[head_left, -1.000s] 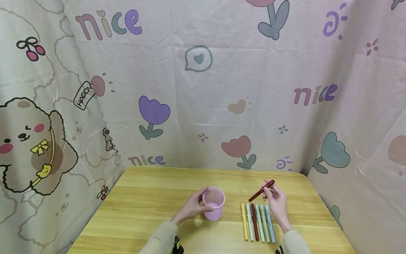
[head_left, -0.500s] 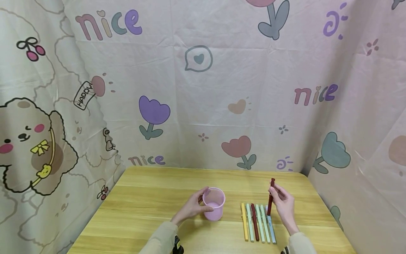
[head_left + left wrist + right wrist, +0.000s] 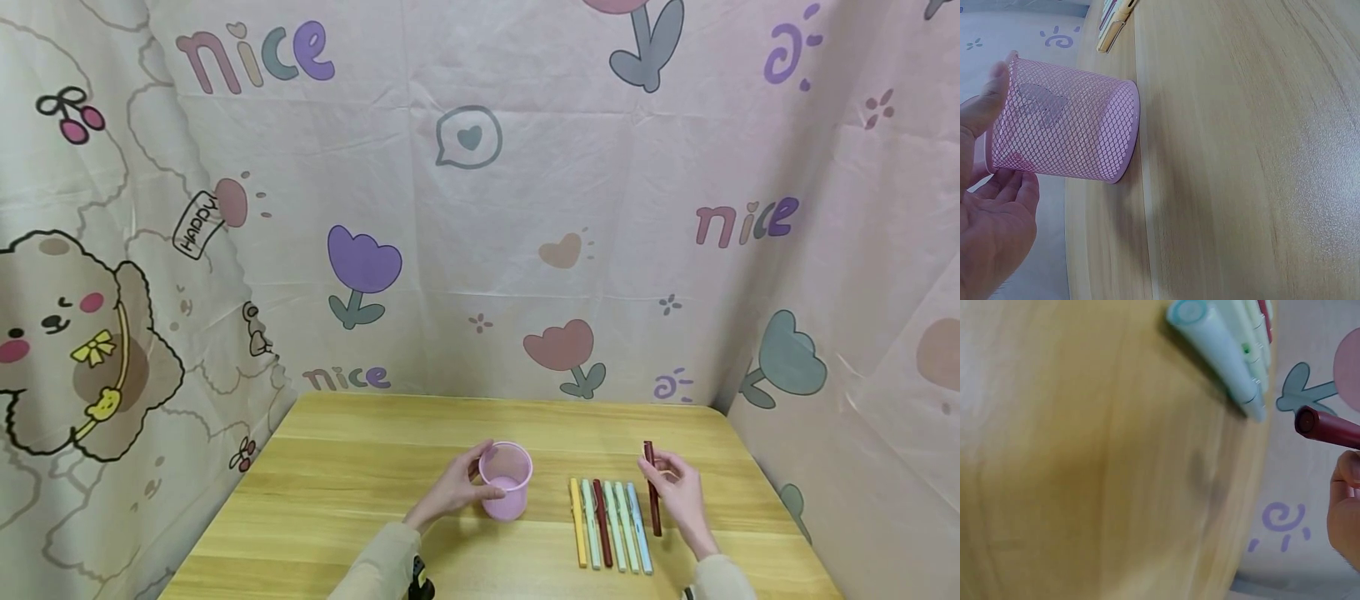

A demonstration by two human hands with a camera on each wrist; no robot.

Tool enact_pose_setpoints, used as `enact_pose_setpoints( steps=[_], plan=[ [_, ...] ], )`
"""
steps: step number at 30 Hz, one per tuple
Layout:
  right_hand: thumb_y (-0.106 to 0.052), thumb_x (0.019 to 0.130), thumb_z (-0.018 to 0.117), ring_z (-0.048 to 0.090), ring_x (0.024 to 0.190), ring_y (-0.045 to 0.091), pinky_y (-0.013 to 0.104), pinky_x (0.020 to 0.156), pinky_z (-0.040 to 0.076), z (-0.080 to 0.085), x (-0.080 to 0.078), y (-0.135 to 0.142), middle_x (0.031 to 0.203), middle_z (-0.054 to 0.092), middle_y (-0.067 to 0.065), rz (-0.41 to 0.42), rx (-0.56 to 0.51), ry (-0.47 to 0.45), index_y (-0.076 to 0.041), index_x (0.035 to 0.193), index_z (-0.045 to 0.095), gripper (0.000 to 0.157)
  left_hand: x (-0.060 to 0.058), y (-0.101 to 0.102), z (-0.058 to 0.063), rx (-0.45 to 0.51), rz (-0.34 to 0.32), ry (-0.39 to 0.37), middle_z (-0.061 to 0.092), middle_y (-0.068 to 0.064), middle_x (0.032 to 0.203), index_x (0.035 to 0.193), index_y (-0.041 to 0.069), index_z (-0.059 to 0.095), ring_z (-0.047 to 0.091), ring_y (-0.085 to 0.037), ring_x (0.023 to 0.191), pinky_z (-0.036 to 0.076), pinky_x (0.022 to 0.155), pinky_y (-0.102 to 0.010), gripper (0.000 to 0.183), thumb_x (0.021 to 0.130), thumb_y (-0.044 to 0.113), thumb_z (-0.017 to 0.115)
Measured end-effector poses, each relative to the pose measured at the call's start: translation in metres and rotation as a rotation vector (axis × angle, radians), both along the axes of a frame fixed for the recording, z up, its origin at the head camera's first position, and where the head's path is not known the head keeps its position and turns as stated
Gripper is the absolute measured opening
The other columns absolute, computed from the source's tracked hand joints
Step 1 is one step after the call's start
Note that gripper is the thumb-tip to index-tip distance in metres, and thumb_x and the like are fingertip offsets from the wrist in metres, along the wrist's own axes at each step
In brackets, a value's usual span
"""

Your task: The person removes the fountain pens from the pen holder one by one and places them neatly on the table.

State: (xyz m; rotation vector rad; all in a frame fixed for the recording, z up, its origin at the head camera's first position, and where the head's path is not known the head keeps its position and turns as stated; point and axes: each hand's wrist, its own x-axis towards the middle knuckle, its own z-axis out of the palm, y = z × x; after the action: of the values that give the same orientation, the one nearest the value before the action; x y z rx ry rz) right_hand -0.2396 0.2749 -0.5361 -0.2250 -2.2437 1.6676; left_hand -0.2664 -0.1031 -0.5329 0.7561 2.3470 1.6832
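My left hand (image 3: 456,486) grips the pink mesh pen holder (image 3: 1066,122), its thumb and fingers round the rim end. The holder stands upright on the table. My right hand (image 3: 677,493) pinches a dark red pen (image 3: 654,500) between thumb and fingers, just right of a row of pens. That pen stands nearly upright, above the table, with its lower end apart from the wood in the right wrist view. In the row lie a yellow pen (image 3: 578,523), pale green pens (image 3: 591,525), another dark red pen (image 3: 603,523) and a light blue pen (image 3: 640,529) at the right end.
The wooden table (image 3: 352,475) reaches back to a printed cloth (image 3: 465,250), which hangs behind it and along both sides. Bare wood shows left of the pen holder and between the holder and the row.
My right hand has moved right and towards me with the dark red pen, from over the row to beside the blue pen. The pen has turned from slanted to nearly upright. The left hand stays put.
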Motion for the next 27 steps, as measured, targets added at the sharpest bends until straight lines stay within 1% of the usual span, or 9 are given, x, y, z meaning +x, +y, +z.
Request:
enact_pose_setpoints(
  steps=[7,9,13,16,18,22,27],
  plan=[
    [-0.018,0.095,0.071,0.058,0.069,-0.003,0.017,0.063,0.052,-0.007,0.002,0.012,0.080,0.064,-0.012,-0.021,0.088,-0.079,0.007,0.120,0.064,0.037,0.000,0.000,0.000,-0.011,-0.001,0.010,0.037,-0.037,0.153,0.151,-0.016,0.026,0.041,-0.051,0.141,0.037,0.118,-0.055,0.091,0.082,0.006,0.081],
    [-0.020,0.095,0.070,0.057,0.069,-0.003,0.017,0.063,0.051,-0.007,0.002,0.015,0.082,0.066,-0.008,-0.023,0.115,-0.101,0.007,0.121,0.064,0.038,0.000,0.000,0.000,-0.006,-0.002,0.005,0.037,-0.037,0.153,0.151,-0.016,0.025,0.041,-0.051,0.142,0.037,0.118,-0.055,0.091,0.082,0.006,0.081],
    [-0.021,0.095,0.070,0.057,0.071,-0.002,0.018,0.063,0.051,-0.007,0.003,0.018,0.088,0.072,0.005,-0.015,0.171,-0.136,0.008,0.124,0.063,0.041,0.000,0.000,0.000,0.001,-0.003,-0.002,0.036,-0.037,0.154,0.151,-0.016,0.026,0.040,-0.051,0.143,0.036,0.118,-0.054,0.091,0.082,0.006,0.081],
    [-0.021,0.095,0.070,0.057,0.072,0.000,0.017,0.062,0.049,-0.008,0.002,0.019,0.092,0.072,0.015,0.003,0.241,-0.151,0.009,0.124,0.063,0.042,0.000,0.000,0.000,0.005,-0.006,0.004,0.036,-0.038,0.153,0.151,-0.017,0.025,0.040,-0.052,0.142,0.036,0.118,-0.055,0.091,0.082,0.005,0.081],
    [-0.020,0.094,0.071,0.057,0.071,0.002,0.017,0.061,0.049,-0.010,0.001,0.020,0.093,0.071,0.019,0.018,0.290,-0.162,0.010,0.123,0.064,0.042,0.001,0.000,0.000,0.010,-0.006,0.001,0.036,-0.038,0.152,0.150,-0.017,0.025,0.040,-0.052,0.141,0.036,0.118,-0.056,0.090,0.082,0.003,0.081],
    [-0.019,0.094,0.071,0.057,0.072,0.008,0.018,0.060,0.048,-0.012,0.001,0.020,0.092,0.070,0.018,0.048,0.359,-0.193,0.010,0.122,0.065,0.041,0.001,0.001,0.002,0.020,-0.004,-0.007,0.037,-0.038,0.152,0.150,-0.017,0.025,0.041,-0.052,0.141,0.035,0.119,-0.056,0.090,0.082,0.001,0.080],
    [-0.018,0.093,0.072,0.057,0.075,0.012,0.020,0.061,0.047,-0.013,0.001,0.021,0.091,0.069,0.016,0.072,0.387,-0.220,0.010,0.121,0.065,0.040,0.002,0.001,0.003,0.023,-0.005,-0.015,0.036,-0.038,0.153,0.150,-0.018,0.024,0.040,-0.052,0.141,0.036,0.118,-0.056,0.090,0.081,0.000,0.080]
  ],
)
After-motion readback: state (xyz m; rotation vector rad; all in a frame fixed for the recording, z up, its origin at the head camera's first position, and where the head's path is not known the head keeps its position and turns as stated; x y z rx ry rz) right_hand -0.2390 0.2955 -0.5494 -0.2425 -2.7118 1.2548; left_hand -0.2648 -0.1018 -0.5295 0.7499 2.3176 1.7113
